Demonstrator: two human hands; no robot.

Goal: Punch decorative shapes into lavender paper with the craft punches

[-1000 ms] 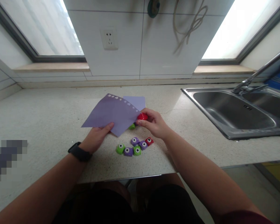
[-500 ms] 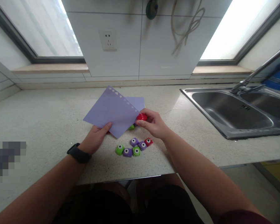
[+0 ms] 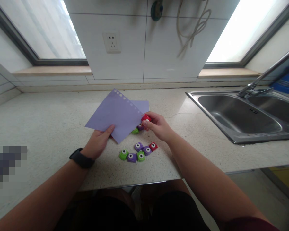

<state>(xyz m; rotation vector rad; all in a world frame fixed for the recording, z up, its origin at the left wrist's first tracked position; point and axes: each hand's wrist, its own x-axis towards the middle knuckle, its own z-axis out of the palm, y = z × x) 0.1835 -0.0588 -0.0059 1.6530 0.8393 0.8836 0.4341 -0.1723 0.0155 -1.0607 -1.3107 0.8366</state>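
Note:
My left hand (image 3: pixel 101 141) pinches the lower edge of a purple sheet of paper (image 3: pixel 108 115), thumb on top. A row of punched shapes runs along the sheet's upper right edge. Between thumb and fingers, my right hand (image 3: pixel 157 125) holds a red craft punch (image 3: pixel 145 118) at the sheet's right corner. Whether the paper sits in its slot I cannot tell. Below lie several more punches: a green one (image 3: pixel 123 154), a purple one (image 3: pixel 132 157) and a red one (image 3: pixel 153 146) among them. Another green punch (image 3: pixel 135 131) is partly under the sheet.
More purple paper (image 3: pixel 141 105) lies behind the held sheet on the speckled counter (image 3: pixel 48 128). A steel sink (image 3: pixel 238 114) with a faucet (image 3: pixel 252 86) is set in at the right. The counter's front edge (image 3: pixel 135 185) runs close to my legs.
The sheet has shifted slightly left and its right corner has come away from the punch. My right hand has tilted the red punch, showing its pale part.

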